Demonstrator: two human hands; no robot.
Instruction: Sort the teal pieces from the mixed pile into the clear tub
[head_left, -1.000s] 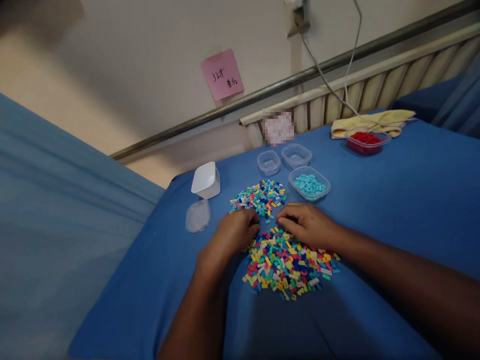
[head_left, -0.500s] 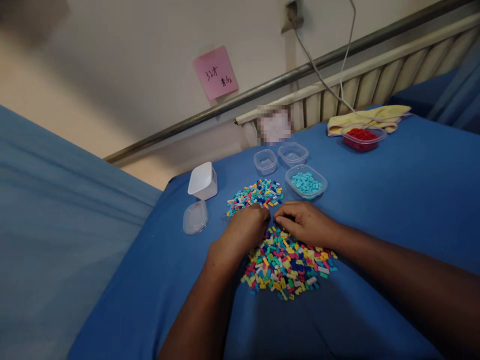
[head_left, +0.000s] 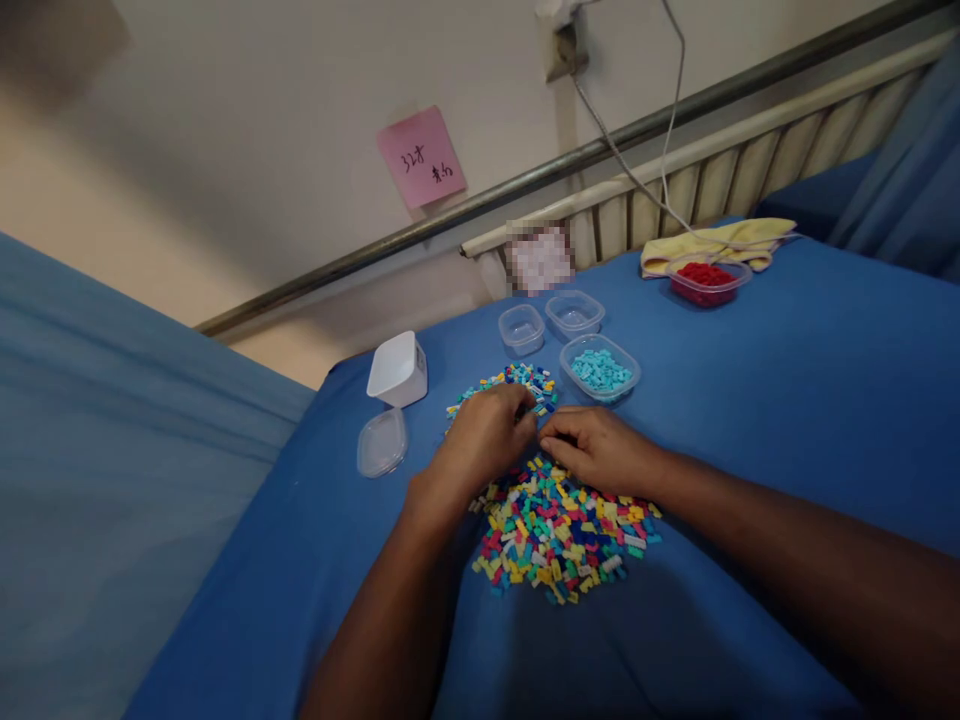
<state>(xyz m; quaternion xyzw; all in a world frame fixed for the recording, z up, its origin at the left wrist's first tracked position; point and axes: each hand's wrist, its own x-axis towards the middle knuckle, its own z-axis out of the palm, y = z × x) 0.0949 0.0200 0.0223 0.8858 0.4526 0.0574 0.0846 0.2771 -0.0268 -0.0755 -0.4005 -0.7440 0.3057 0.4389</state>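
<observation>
Both hands [head_left: 540,440] cover part of the bricks [head_left: 559,530] (fingertips hidden); wall label [head_left: 538,258] blurred.

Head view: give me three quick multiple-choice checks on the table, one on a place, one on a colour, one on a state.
1. Where does the tub of red pieces stand?
A. At the far right, by the yellow cloth
B. Beside the white box
C. Between the hands

2. What colour are the pieces in the tub nearest the right hand?
A. Red
B. Light blue
C. Yellow

3. What state is the white box in?
A. Lid on
B. Lying on its side
C. Open, with a clear lid lying on the cloth in front of it

Answers: 1 A, it touches the cloth's near edge; 2 B, the tub of light blue pieces shows only that colour; 3 C, its top is bare.
</observation>
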